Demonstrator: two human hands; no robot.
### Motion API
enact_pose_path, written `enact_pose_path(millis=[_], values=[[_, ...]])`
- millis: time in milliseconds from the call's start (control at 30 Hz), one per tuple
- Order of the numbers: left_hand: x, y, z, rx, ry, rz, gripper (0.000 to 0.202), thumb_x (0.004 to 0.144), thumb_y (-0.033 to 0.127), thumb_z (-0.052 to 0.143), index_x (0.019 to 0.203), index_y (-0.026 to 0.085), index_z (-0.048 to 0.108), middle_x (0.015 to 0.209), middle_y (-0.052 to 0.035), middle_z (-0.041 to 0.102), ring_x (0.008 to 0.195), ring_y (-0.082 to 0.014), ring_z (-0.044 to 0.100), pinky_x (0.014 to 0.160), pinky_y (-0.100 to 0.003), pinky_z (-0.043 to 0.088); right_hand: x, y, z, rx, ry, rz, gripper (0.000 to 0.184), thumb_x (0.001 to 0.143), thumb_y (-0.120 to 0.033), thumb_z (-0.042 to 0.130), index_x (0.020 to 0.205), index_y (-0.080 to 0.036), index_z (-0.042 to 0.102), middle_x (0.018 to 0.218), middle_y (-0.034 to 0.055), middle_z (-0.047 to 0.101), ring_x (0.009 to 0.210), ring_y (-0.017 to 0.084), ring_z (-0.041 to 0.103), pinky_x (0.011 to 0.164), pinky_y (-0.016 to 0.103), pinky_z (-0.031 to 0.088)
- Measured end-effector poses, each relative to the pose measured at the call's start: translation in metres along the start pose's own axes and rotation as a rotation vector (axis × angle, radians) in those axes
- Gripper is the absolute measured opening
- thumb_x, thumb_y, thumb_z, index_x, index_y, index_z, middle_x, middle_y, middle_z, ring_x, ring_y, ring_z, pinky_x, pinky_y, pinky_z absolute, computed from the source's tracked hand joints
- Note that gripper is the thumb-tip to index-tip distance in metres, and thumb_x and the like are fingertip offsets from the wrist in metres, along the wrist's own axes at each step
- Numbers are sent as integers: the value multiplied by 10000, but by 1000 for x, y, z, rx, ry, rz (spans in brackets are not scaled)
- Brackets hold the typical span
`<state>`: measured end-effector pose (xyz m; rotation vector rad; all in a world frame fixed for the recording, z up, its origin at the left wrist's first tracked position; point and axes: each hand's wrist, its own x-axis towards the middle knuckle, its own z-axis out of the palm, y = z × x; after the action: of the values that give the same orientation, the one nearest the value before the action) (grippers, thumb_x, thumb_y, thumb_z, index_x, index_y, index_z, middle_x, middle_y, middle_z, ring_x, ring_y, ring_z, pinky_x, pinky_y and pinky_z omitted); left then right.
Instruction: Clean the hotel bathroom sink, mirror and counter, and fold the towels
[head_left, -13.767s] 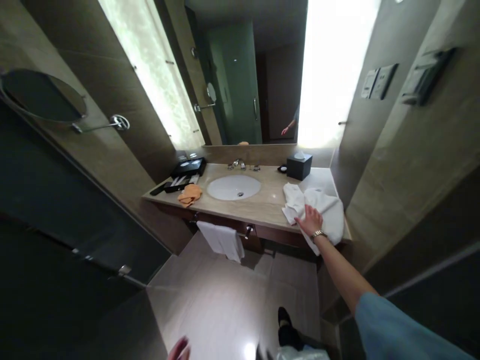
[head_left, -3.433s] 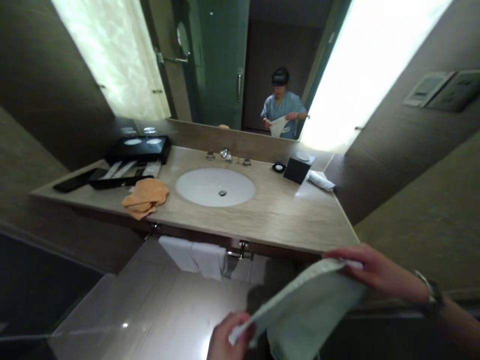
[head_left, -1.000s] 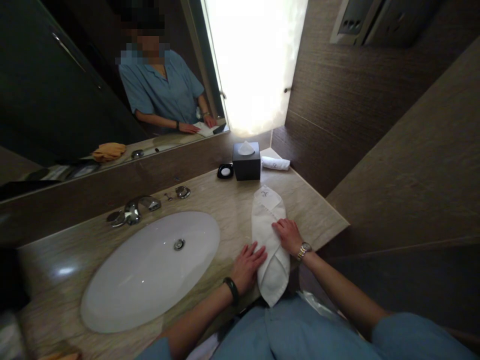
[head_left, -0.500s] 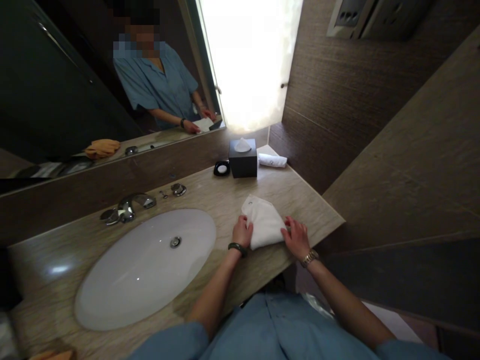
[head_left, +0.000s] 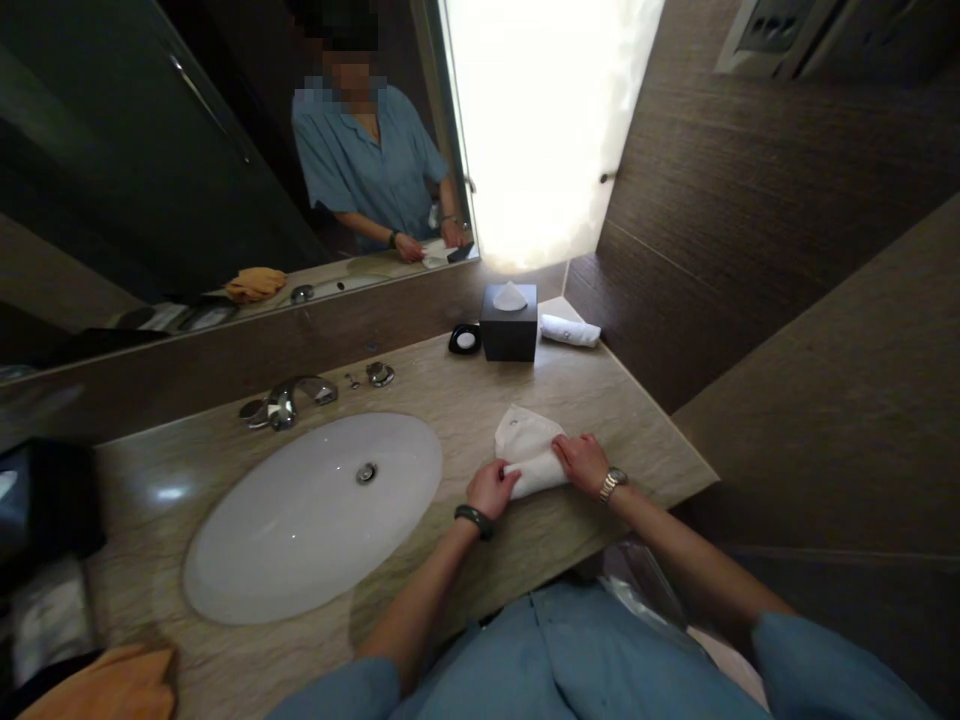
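A white towel (head_left: 531, 448) lies on the marble counter to the right of the sink, its near edge turned over into a thick fold and its far end tapering to a point with a small mark. My left hand (head_left: 492, 487), with a dark bangle at the wrist, pinches the left end of that fold. On the fold's right end, my right hand (head_left: 582, 462) grips with thumb and fingers; a metal watch is on this wrist. Behind the towel stand a dark tissue box (head_left: 510, 326), a rolled white towel (head_left: 569, 331) and a black soap dish (head_left: 465, 340) with white soap.
The white oval sink (head_left: 247, 540) with its chrome faucet (head_left: 289, 400) is set into the counter (head_left: 622, 420). An orange cloth (head_left: 112, 685) and a black object (head_left: 49, 510) are at the left. The mirror (head_left: 202, 180) reflects a person in blue.
The near edge of the towel has been folded over toward the far end. Both hands have closed on the fold's ends. The camera view has shifted left.
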<state>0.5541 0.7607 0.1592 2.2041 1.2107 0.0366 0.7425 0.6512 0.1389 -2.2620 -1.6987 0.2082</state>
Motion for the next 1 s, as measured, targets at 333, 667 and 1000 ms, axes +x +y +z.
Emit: enact_pose_path(millis=[333,667,1000], values=[[9,7,0,155,326,262,394,1003,319,526,1351,179,647,1426,-129,579,1333,-321,474,1157,-474,337,43,-9,3,-44,-73,-148,408,1073,-277,368,1054,-110,739,1059,142,737,1039,288,653,1049,485,448],[108,30,-44,32,325,119,282,1020,327,531,1116,192,759,1195,-44,732,1112,-247,607,1052,-382,414,128,-31,-27,-113,-22,-40,416,1074,-282,367,1047,-115,747,1086,169,727,1030,286,647,884,404,499],[147,45,-47,137,251,238,386,1041,367,469,1064,169,800,1180,-94,745,1170,-330,572,1120,-509,340,97,4,-6,-248,80,-214,569,946,-151,569,1509,-106,496,1443,176,576,1250,322,547,1085,476,430]])
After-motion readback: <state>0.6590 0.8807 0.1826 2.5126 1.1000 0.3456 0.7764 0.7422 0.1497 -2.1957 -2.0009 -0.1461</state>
